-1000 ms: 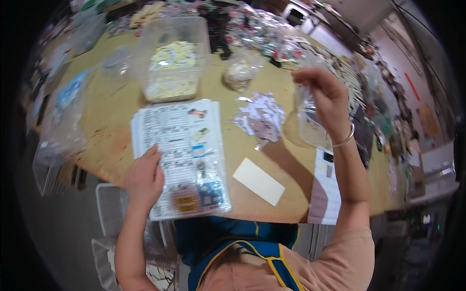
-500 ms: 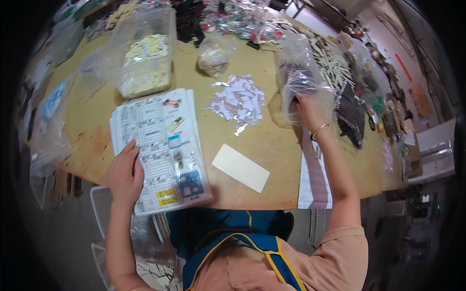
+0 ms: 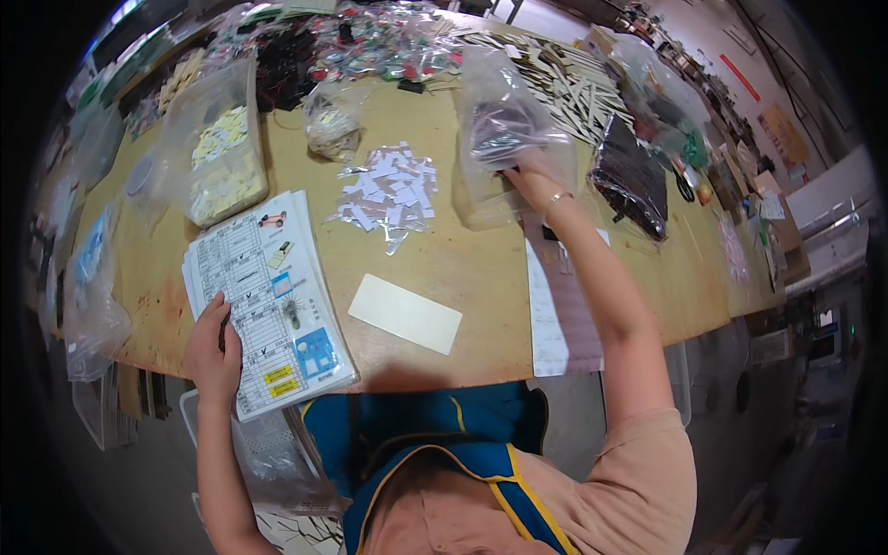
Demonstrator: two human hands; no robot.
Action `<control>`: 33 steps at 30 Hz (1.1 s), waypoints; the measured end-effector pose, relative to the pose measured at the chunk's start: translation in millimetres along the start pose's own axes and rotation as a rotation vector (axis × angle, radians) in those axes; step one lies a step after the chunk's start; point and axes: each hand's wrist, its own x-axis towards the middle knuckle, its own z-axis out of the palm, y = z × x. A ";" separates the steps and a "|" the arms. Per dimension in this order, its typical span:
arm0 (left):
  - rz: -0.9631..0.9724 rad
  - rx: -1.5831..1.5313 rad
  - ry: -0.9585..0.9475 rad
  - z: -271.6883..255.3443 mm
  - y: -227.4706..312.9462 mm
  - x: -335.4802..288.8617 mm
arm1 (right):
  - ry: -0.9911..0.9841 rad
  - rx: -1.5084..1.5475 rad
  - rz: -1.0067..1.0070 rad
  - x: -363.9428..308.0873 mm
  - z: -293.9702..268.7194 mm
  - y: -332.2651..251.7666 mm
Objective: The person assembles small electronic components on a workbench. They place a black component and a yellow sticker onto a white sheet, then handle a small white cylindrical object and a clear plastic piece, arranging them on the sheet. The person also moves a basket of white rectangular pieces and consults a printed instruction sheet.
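Note:
My left hand [image 3: 215,347] lies with its fingers stretched out on the left edge of a stack of printed sheets [image 3: 268,310] in clear sleeves. My right hand [image 3: 536,180] reaches into the mouth of a clear plastic bag [image 3: 481,199] with dark contents; its fingertips are partly hidden there, so their grip does not show. A cream rectangular board [image 3: 405,314] lies flat on the table between my arms. Beyond it is a loose pile of small white paper pieces [image 3: 393,190].
Left of the pile stands a translucent tub [image 3: 254,176] of pale yellow pieces. A small filled bag [image 3: 333,129] sits behind the pile. Paper sheets [image 3: 550,324] lie under my right forearm. Further right is a dark wrapped bundle [image 3: 631,180]; heaped bagged parts [image 3: 388,51] line the back.
The whole view has shifted, so the table's things sit further left in the picture. My left hand stays on the sheets and my right hand stays at the bag.

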 end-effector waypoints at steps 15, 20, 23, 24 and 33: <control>0.014 0.011 0.010 2.7 -3.7 -3.0 | -0.039 1.268 0.520 -55.3 -66.5 -16.2; -0.009 -0.005 0.006 5.5 -9.0 -6.1 | -0.173 1.383 0.600 -122.0 -103.8 -10.9; -0.035 -0.056 -0.017 9.1 -16.6 -6.1 | -0.147 1.214 0.588 -157.8 -127.4 25.0; -0.040 -0.081 -0.031 9.5 -19.3 -5.5 | -0.170 1.162 0.599 -165.9 -130.8 38.3; -0.009 -0.082 -0.046 11.6 -29.4 -5.3 | -0.336 0.888 0.632 -180.3 -71.8 87.3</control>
